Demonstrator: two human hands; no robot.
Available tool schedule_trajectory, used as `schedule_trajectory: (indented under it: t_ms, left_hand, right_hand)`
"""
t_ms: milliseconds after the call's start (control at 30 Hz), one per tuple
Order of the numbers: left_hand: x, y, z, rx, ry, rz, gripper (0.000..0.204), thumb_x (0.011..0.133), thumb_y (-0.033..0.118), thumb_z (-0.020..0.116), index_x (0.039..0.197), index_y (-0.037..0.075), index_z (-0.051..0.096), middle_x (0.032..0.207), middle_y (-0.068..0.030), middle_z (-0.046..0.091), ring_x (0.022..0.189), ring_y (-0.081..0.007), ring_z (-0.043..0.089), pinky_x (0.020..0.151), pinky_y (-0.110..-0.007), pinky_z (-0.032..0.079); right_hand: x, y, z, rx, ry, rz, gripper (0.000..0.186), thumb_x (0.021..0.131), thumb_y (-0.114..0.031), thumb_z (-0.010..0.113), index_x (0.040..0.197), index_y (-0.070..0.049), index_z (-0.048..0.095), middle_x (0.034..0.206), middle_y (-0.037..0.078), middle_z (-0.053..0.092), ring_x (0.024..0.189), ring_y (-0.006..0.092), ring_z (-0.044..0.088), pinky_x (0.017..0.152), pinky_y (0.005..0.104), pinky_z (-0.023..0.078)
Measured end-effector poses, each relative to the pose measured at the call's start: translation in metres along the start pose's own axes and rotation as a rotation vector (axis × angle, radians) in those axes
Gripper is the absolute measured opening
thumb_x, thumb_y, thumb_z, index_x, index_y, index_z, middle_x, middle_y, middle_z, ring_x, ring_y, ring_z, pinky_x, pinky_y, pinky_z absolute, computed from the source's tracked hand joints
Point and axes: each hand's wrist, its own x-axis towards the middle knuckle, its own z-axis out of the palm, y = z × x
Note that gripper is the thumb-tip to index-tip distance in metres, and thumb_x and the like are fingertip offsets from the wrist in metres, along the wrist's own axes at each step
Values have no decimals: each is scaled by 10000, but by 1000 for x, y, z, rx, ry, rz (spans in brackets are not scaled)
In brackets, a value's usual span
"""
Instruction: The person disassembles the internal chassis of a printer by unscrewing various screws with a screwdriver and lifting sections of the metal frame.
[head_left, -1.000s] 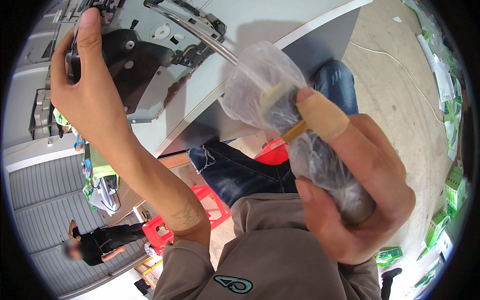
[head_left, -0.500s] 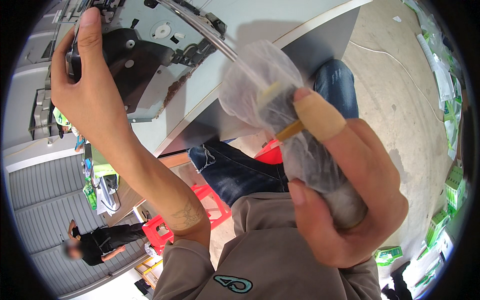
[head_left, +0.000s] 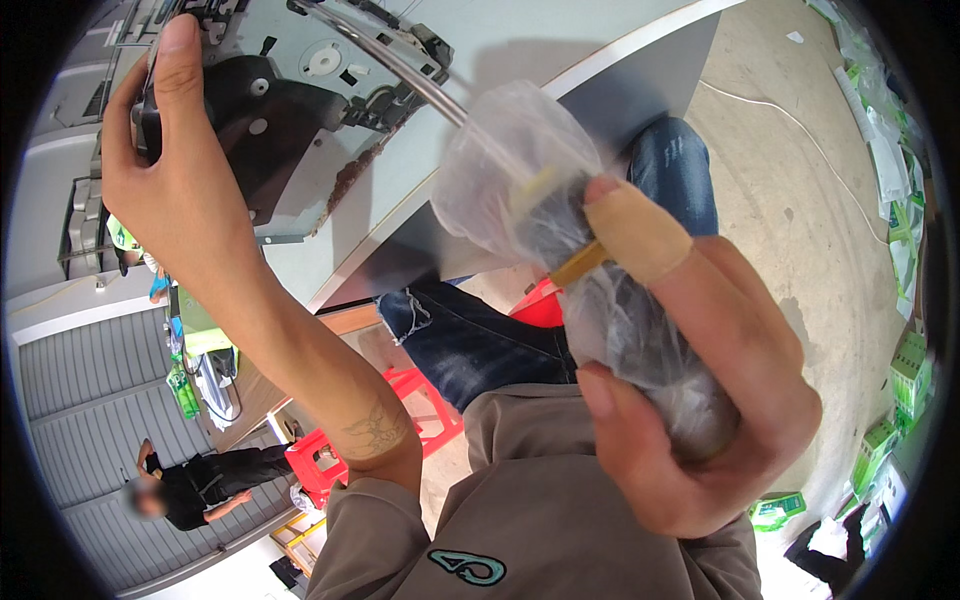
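Note:
My right hand (head_left: pixel 715 370) is wrapped round the handle of a screwdriver (head_left: pixel 415 80). Clear plastic wrap (head_left: pixel 510 160) covers that handle, bound by a yellow-brown band (head_left: pixel 580 265), and a beige plaster sits on one fingertip. The bare metal shaft slants up and left, its dark tip over the pale panel of a disassembled machine (head_left: pixel 325 60); contact with the panel cannot be told. At upper left, my left hand (head_left: pixel 165 130) is closed round a black part (head_left: pixel 150 125) at the machine's edge, thumb up, some fingers hidden behind it. A dark, flat plate (head_left: pixel 265 130) lies beside it.
The machine rests on a pale table (head_left: pixel 610 45) whose edge runs diagonally above my knees. Red plastic stools (head_left: pixel 425 400) stand below. Green-and-white boxes (head_left: pixel 910 370) and a white cable (head_left: pixel 800 120) lie on the floor at right. Another person (head_left: pixel 200 490) is at lower left.
The screwdriver has drawn back and tilted slightly, so its dark tip now shows near the top edge. My left hand stays put. A dark shape at lower right has shifted.

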Motion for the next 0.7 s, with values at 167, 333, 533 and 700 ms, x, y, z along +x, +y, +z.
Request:
schedule_trajectory:
  t_ms: [167,333,533,700]
  left_hand:
    - [1,0,-5,32,-47,-25,625,836,532,811,1167,9,727,983,-129,729,845,-191,729,720,-281,614]
    - [0,7,-2,-14,-11,-6,623,829,564,803,1117,15,740,907,-89,707,787,-134,657,677,-247,542]
    - [4,2,-6,28,-44,0,532,879,454,797,1169,14,722,1073,-121,714,911,-198,675,785,-308,559]
    - [-7,-4,-5,48,-6,145,586,840,509,751,1184,43,661,961,-150,664,909,-333,590,840,-464,399]
  right_hand:
    - [4,-4,2,59,-16,27,683,599,57,607,1264,208,571,1137,326,678,726,224,609,652,301,477]
    - [-3,-3,15,46,55,-53,656,678,27,618,1298,223,531,1203,357,655,780,210,619,694,303,492]
    - [-23,-15,26,225,206,376,646,885,-222,682,1376,157,502,1169,251,679,827,188,628,729,305,507]
    - [-9,-58,23,-101,157,488,619,951,-250,640,1474,41,482,962,91,677,825,196,632,722,299,495]
